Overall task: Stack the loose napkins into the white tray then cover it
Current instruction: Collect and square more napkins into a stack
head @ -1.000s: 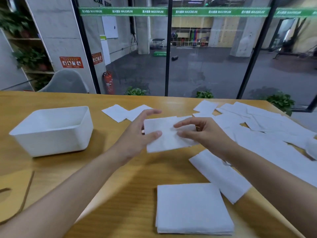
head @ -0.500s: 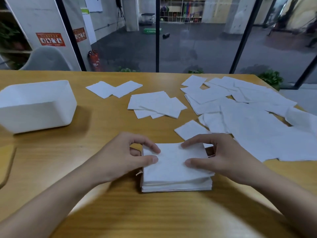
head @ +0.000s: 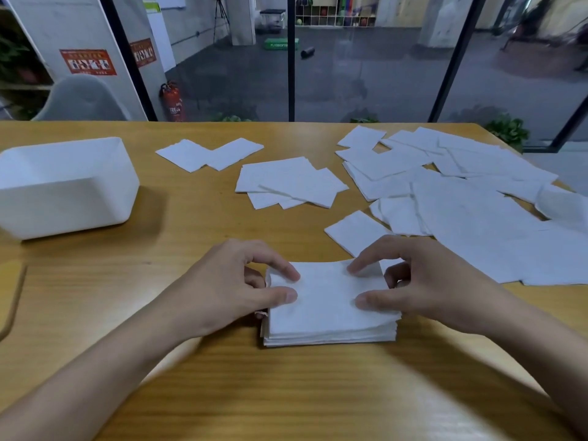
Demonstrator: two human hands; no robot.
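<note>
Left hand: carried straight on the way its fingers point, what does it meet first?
The left hand touches the napkin stack; going rightward across its top it would probably meet the right hand first, depth being unclear.

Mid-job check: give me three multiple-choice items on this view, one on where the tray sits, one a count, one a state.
1. Where is the white tray relative to the napkin stack?
A) left of it, farther back
B) right of it
C) beneath it

2. How many hands touch the napkin stack?
A) none
B) one
C) two

3. What state is the white tray in?
A) covered
B) open, no napkins visible inside
C) tipped over

1 A: it stands on the table left of the stack and beyond it.
2 C: the left hand and right hand each hold one side.
3 B: its open top shows bare white walls.
</note>
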